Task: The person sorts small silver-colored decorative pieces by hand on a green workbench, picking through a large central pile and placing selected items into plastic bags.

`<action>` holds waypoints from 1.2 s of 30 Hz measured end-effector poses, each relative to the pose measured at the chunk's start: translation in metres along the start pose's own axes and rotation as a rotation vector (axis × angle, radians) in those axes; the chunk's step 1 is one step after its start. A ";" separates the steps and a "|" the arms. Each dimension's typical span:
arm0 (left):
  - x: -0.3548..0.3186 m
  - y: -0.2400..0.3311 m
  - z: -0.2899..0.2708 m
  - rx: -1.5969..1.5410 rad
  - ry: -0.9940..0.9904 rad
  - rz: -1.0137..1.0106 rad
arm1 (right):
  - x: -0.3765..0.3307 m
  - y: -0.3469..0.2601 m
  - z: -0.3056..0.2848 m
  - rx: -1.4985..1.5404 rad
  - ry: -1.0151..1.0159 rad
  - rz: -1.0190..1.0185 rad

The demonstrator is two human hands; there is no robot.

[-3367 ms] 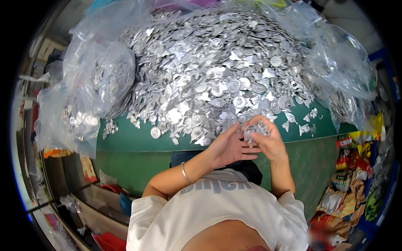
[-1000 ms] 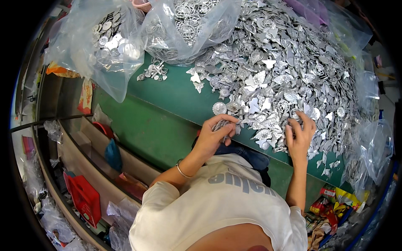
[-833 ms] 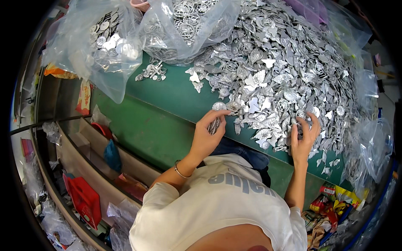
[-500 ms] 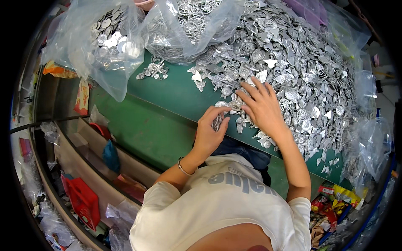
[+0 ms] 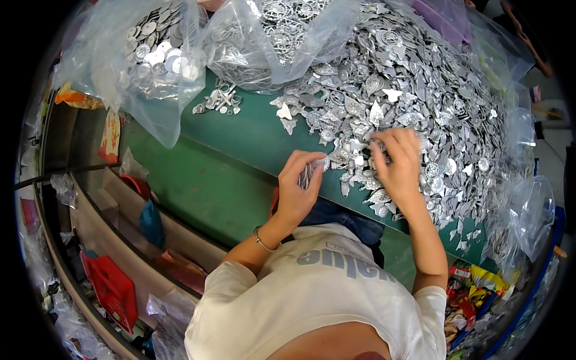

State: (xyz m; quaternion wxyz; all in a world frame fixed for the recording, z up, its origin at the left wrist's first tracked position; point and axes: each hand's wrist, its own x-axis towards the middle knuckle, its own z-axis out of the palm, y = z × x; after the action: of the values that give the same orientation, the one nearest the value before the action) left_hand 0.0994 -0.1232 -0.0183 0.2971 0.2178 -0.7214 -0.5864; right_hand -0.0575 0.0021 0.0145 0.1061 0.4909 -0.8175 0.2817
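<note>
Our left hand (image 5: 297,187) curls around a small stack of silver pieces (image 5: 307,175), thumb and fingertips drawn close, at the near edge of a green tabletop (image 5: 240,137). Our right hand (image 5: 401,168) is over the pile (image 5: 447,129), fingers bent toward the thumb; blur keeps us from telling whether it grips anything.

Large grey-blue lettering (image 5: 342,262) runs upside down across the chest of our white shirt (image 5: 288,300), beside a smaller mark too faint to read. Yellow and red packets (image 5: 489,279) at lower right carry print too small to make out, and a red-and-yellow sheet (image 5: 110,137) hangs at left.

Most of the tabletop's right side lies under more silver pieces, leaf-like and round among them. Toward the left, a small cluster of rings (image 5: 221,99) sits apart, near two clear bags: the left bag (image 5: 162,114) holding discs, the middle bag (image 5: 240,54) openwork shapes.

Beyond the tabletop, at lower left, we see a beige bin (image 5: 129,240) with a blue bag (image 5: 151,223) inside and a red basket (image 5: 114,291) alongside.
</note>
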 end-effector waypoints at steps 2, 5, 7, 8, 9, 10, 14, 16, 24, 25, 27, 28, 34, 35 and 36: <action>0.002 0.005 0.000 -0.038 -0.020 -0.045 | 0.019 -0.016 0.015 -0.054 -0.142 0.003; 0.003 0.006 0.000 -0.016 -0.039 -0.036 | 0.038 -0.024 0.036 -0.302 -0.256 -0.015; 0.002 0.006 -0.001 -0.019 -0.027 -0.044 | 0.043 -0.025 0.040 -0.423 -0.314 -0.030; 0.002 0.006 -0.001 -0.020 -0.022 -0.048 | 0.045 -0.026 0.039 -0.464 -0.343 -0.044; 0.002 0.006 -0.002 -0.030 -0.022 -0.061 | 0.046 -0.027 0.038 -0.504 -0.373 -0.060; 0.002 0.007 -0.002 -0.039 -0.022 -0.073 | 0.045 -0.026 0.037 -0.489 -0.363 -0.073; 0.004 0.003 -0.004 -0.016 0.013 -0.024 | 0.036 -0.004 0.022 -0.201 -0.218 0.022; 0.005 0.002 -0.006 -0.013 0.044 -0.030 | 0.034 0.006 0.007 0.129 -0.146 0.215; 0.012 -0.001 -0.005 -0.010 0.076 -0.017 | 0.062 -0.001 -0.008 1.709 -0.154 0.942; 0.012 -0.001 -0.005 -0.007 0.080 -0.013 | 0.062 0.007 0.003 1.474 -0.285 0.777; 0.012 -0.002 -0.005 -0.008 0.084 -0.012 | 0.067 0.003 0.016 0.757 -0.302 0.511; 0.013 -0.002 -0.005 -0.012 0.075 -0.015 | 0.069 0.004 0.029 0.444 -0.197 0.290; 0.015 -0.004 -0.008 0.024 0.103 0.030 | 0.074 0.000 0.040 -0.072 -0.208 0.095; 0.015 -0.005 -0.009 0.029 0.111 0.034 | 0.071 0.009 0.041 0.133 -0.142 0.127; 0.016 -0.005 -0.010 0.018 0.122 0.024 | 0.075 0.012 0.038 0.336 -0.075 0.157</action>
State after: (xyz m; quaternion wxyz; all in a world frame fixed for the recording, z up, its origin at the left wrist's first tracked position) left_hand 0.0946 -0.1418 -0.0195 0.3454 0.2470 -0.7099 -0.5619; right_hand -0.1008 -0.0706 0.0125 -0.0303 0.4465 -0.7983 0.4030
